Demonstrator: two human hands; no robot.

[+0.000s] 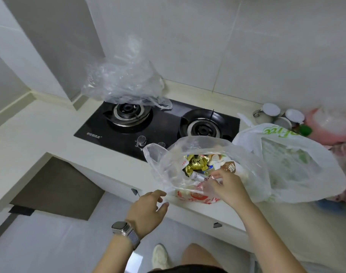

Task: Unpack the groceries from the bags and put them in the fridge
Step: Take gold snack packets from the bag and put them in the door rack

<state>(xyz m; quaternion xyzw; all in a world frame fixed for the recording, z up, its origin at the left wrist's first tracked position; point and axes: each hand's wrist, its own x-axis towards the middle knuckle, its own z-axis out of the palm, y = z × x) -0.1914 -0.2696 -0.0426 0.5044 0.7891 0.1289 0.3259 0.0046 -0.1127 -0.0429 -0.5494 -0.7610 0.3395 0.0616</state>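
Head view: the person looks down at a pale worktop (50, 133) with a black stove (164, 125) set in it.
Clear bag: a see-through bag (197, 164) sits at the front edge of the worktop, just in front of the stove, and its mouth is open to the top.
Snacks: shiny packets (197, 164) lie in a heap inside that bag, a gold one on top in the middle.
Right hand: the right hand (225, 182) is inside the mouth of the clear bag, fingers a little apart and bent, tips touching the packets; it does not look closed on one yet.
Left hand: the left hand (148, 205) floats at the front edge of the worktop, just beside the bag's near left side, fingers spread and holding nothing.
Watch: a watch (122, 228) is on the left wrist.
White bag: a white bag with green letters (298, 160) lies on the right side of the worktop, touching the clear bag.
Empty bag: a crumpled clear bag (126, 81) rests at the back of the worktop, over the left burner.
Jars: small jars with white lids (282, 115) stand near the back right edge.
Which way: the gold packet lies away and to the left of the right fingers, and the right hand is much nearer to it than the left.
Next, I think: the right hand needs to close on a packet while the left steadies the bag's edge.
Fridge: not seen here.
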